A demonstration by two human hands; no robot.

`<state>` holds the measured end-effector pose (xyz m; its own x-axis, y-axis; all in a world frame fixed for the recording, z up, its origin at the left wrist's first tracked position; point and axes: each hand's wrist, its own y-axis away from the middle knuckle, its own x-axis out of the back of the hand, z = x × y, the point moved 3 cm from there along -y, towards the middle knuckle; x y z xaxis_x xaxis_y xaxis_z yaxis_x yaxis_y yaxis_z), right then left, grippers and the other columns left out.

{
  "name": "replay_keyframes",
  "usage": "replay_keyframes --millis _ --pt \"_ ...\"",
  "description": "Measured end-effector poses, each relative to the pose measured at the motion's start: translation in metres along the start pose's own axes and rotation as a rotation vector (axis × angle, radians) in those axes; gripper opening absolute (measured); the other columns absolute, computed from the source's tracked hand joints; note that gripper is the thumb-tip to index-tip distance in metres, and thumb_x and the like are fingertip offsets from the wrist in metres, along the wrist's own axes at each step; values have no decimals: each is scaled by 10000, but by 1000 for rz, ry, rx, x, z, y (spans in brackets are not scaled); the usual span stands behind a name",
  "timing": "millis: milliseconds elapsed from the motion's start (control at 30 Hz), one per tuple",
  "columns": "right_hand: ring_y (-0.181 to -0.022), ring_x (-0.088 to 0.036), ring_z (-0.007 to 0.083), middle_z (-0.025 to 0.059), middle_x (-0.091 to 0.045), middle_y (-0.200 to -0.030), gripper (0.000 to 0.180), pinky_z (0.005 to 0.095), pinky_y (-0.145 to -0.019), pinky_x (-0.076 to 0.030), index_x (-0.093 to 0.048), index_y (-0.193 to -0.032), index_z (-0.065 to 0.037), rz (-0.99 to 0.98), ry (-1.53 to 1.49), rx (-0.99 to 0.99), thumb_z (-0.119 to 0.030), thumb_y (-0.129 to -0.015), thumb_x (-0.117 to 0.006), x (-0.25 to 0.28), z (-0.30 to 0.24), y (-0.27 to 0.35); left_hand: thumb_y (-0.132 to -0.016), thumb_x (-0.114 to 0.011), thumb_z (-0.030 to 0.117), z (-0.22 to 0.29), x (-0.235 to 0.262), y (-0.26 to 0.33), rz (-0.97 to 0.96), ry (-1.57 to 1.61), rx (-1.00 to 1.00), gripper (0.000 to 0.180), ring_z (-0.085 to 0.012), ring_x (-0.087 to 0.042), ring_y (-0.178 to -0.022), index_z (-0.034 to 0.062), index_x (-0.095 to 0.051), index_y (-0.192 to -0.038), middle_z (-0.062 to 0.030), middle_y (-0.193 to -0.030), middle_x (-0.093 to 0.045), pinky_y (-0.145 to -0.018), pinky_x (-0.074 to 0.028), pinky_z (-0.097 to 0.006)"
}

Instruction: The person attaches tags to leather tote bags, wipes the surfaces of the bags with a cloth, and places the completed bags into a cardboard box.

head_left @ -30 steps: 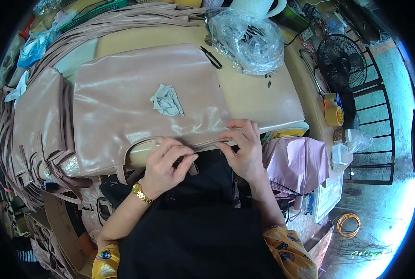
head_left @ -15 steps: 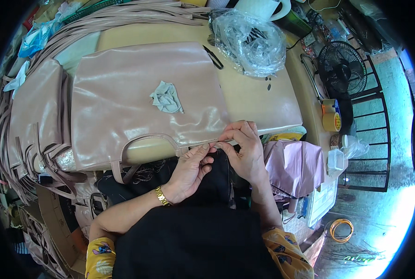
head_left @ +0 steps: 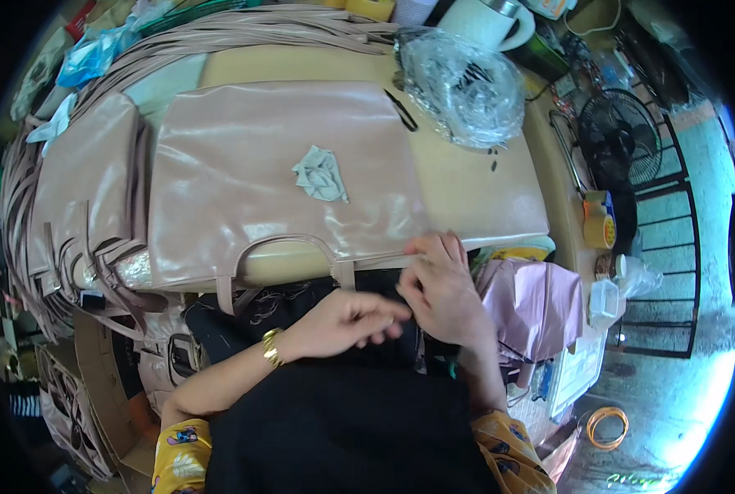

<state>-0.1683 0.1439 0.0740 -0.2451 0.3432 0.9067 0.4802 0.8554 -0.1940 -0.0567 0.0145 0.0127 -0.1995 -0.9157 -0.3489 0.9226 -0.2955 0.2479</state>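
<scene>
Pink bag [head_left: 236,165], right fingers [head_left: 433,249] near edge, tan board [head_left: 483,202] extending right

Black fan [head_left: 620,142] over on the right, yellow tape roll [head_left: 599,224] near it, crinkly clear plastic bag [head_left: 466,99] right by a white jug [head_left: 473,23], plus an orange coil [head_left: 590,428] lower down.

Left grip [head_left: 349,323] blurred, yellow sleeves [head_left: 181,458] cut off
</scene>
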Motion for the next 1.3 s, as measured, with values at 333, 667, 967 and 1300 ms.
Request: replay_keyframes --millis 333,667,967,1300 --pt "-1083 -601 372 186 -610 -1152 265 385 -924 -484 -621 -1028 1 402 -323 -77 49 -771 -666 -3 5 -23 -726 -732 159 51 120 154 830 -1474 -49 689 -348 -360 -1398 103 -522 -1380 -117 -1464 -455 -1162 -242 -500" --pt "-944 -672 309 160 -686 -1020 175 388 -839 -533 -674 -959 18 129 -26 138 59 -817 -581 -87 11 -124 -755 -689 43 24 141 146 945 -1563 -203 602 -331 -399 -1368 108 -557 -1339 -104 -1434 -489 -1153 -245 -533" --pt "-853 -614 300 153 -586 -879 136 351 -758 -504 -649 -876 6 72 -559 248 73 -760 -629 -110 -80 -115 -793 -652 507 50 136 109 750 -1587 -94 746 -386 -324 -1400 143 -477 -1420 -146 -1486 -404 -1119 -209 -635" --pt "-830 -564 343 135 -553 -843 55 416 -748 -471 -599 -781 3 136 -542 152 52 -759 -610 -128 -87 -103 -673 -678 671 39 136 109 762 -1628 -60 924 -346 -287 -1429 204 -463 -1441 -116 -1524 -361 -1112 -198 -652"
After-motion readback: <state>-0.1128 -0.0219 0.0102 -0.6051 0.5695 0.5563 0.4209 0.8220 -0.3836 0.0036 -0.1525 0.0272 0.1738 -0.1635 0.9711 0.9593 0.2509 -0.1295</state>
